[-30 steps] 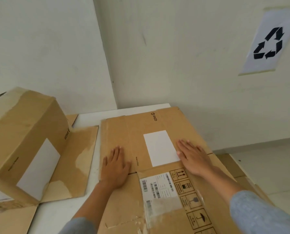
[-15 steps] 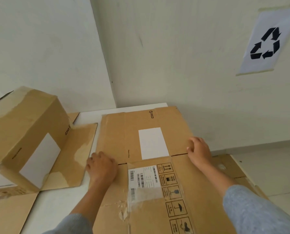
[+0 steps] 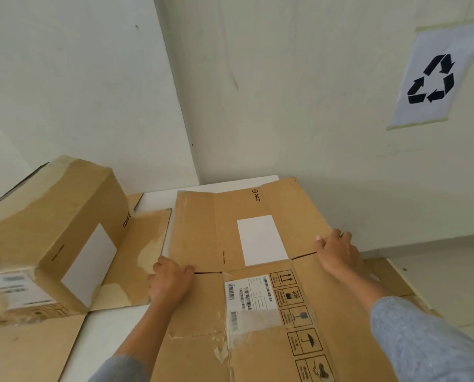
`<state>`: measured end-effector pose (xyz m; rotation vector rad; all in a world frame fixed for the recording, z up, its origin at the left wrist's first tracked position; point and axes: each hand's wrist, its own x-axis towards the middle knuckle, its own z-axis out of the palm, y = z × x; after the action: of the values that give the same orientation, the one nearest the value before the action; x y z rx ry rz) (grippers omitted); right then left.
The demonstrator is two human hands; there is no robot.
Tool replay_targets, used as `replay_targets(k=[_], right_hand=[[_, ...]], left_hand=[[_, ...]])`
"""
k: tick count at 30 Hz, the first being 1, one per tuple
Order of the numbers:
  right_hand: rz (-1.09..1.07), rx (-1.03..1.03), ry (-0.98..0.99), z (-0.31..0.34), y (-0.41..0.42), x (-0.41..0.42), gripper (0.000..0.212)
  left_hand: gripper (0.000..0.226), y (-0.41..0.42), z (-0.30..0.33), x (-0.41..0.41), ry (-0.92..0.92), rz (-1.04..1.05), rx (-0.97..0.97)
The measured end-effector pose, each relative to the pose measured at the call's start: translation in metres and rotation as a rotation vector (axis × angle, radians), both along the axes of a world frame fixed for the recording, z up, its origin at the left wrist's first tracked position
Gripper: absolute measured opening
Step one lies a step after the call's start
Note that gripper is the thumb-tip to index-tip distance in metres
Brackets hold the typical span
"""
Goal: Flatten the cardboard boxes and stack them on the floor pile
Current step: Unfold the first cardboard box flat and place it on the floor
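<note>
While the flattened PICO carton [image 3: 246,244] lies across the white table [image 3: 230,183] at twelve o'clock, my left hand [image 3: 171,282] curls over its nine o'clock edge and my right hand [image 3: 337,252] grips its three o'clock edge. Light, stiff, floppy at the creases, I judge; best carried by both side edges. An unflattened box [image 3: 53,230] waits at nine o'clock.

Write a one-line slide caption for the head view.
Both hands, left hand and right hand, grip the flattened cardboard box at its side edges.
</note>
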<state>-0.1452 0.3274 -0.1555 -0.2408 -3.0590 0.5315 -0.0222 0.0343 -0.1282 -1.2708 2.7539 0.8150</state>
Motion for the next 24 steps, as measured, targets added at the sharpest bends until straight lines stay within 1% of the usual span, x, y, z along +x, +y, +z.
replay_targets(k=[3,6,8,12,16,20,24], right_hand=[[-0.045,0.008,0.014,0.000,-0.001,0.007,0.044],[-0.047,0.001,0.081,0.009,0.002,0.012,0.039],[-0.034,0.004,0.117,0.018,0.006,0.013,0.037],[-0.034,0.025,0.178,0.037,0.033,0.010,0.036],[-0.070,0.029,0.240,0.048,0.086,-0.004,0.036],[-0.111,0.026,0.254,0.055,0.158,-0.030,0.034],[-0.082,0.009,0.223,0.065,0.241,-0.068,0.026]], left_hand=[[0.045,0.006,0.002,0.005,0.060,-0.028,-0.034],[0.024,0.006,0.004,0.008,0.183,-0.078,-0.079],[0.015,0.008,0.007,0.007,0.263,-0.091,-0.081],[0.015,0.032,0.015,-0.006,0.344,-0.135,-0.104],[0.014,0.083,0.029,-0.034,0.382,-0.188,-0.103],[0.012,0.151,0.035,-0.068,0.437,-0.221,-0.093],[0.012,0.240,0.033,-0.101,0.467,-0.199,-0.084]])
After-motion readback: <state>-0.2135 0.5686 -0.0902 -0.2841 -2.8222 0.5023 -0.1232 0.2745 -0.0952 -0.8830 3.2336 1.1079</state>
